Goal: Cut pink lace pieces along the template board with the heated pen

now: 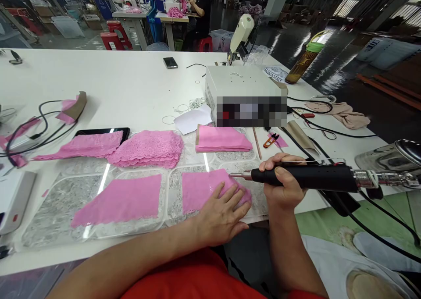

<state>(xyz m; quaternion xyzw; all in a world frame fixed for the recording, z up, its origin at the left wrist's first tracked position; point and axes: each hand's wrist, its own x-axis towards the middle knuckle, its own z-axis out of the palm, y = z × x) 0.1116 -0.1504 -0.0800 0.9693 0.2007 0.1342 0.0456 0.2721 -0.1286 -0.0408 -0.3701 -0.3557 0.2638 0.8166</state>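
Observation:
My left hand [223, 209] lies flat with its fingers spread, pressing on a pink fabric piece [200, 187] with a lacy edge. A black corded handpiece [315, 177] with a thin metal tip is gripped in my right hand [286, 185]. Its tip points left, at the upper right edge of that fabric; whether it touches, I cannot tell. To the left, a second pink fabric piece [128, 200] rests on the clear plastic sheet [62, 207]. Behind it are a stack of pink lace pieces [148, 147] and a folded pink stack [223, 139].
A grey box unit [240, 82] with cables stands at the back, near a bottle [304, 62]. Small orange snips [270, 140] and a thin brown stick [257, 143] lie before it. Black cables [388, 242] hang at right. Another person [199, 16] sits at a sewing machine.

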